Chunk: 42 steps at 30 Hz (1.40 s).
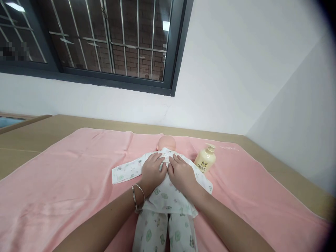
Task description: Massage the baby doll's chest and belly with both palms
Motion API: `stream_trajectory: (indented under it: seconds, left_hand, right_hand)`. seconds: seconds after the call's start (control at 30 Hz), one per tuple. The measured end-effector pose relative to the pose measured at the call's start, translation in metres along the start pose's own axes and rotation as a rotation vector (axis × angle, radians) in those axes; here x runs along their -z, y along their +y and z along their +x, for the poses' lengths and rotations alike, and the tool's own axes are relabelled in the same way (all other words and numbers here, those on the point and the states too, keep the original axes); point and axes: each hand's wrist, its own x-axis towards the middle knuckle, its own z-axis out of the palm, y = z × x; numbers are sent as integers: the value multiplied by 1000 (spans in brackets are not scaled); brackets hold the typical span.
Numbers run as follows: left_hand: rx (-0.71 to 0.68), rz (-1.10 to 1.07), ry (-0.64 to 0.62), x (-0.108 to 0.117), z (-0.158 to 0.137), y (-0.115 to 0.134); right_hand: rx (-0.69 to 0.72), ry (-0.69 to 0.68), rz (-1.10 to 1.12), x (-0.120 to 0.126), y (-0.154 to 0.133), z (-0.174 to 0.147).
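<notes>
A baby doll lies on the pink blanket, its smooth round head point(167, 142) toward the wall and no face showing. It wears a white top point(168, 196) with green and grey prints and matching trousers point(152, 231). My left hand point(153, 169) rests on the upper part of the top, fingers stretched out. Beside it my right hand point(182, 171) lies flat on the other side, fingers also extended, the two thumbs close together. One sleeve point(126, 171) stretches out to the left. A bracelet point(138, 197) circles my left wrist. Neither hand grips anything visible.
A cream pump bottle point(206, 158) stands on the pink blanket point(78, 175), close to the doll's right side. The blanket covers a tan surface point(23, 140) that meets a white wall point(223, 70). Above is a dark-framed window point(172, 52) with metal bars.
</notes>
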Motion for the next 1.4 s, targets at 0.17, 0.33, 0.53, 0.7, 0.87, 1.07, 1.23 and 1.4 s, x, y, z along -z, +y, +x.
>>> stream_trajectory:
  seconds: [0.17,0.33,0.53,0.7,0.87,1.07,1.23,1.4]
  left_hand:
    - [117,-4,-121,-5,1,-4]
    - [222,-46,-237,-9,3,-8]
    - [222,-68,-238,-9,3,-8]
    - [241,-57,-248,-10,3,-8]
    - [224,-56,-245,-10,3,-8]
    - [231,-57,-250,-9,3,-7]
    - [228,-62,-246,-10,3,-7]
    - [234,-68,-242,-9,4,-7]
  right_hand:
    - [-74,-11,72,-3,8,8]
    - [-30,-12,122,-8,13,11]
    - [-33,-6,134,-11,14,9]
    - [-35,-8,146,-11,14,9]
    - [-37,-11,152,-12,14,9]
    - [-48,-12,156,-12,13,8]
    - [-46,-18,161,-12,13,9]
    - [-46,-7,166,-13,13,8]
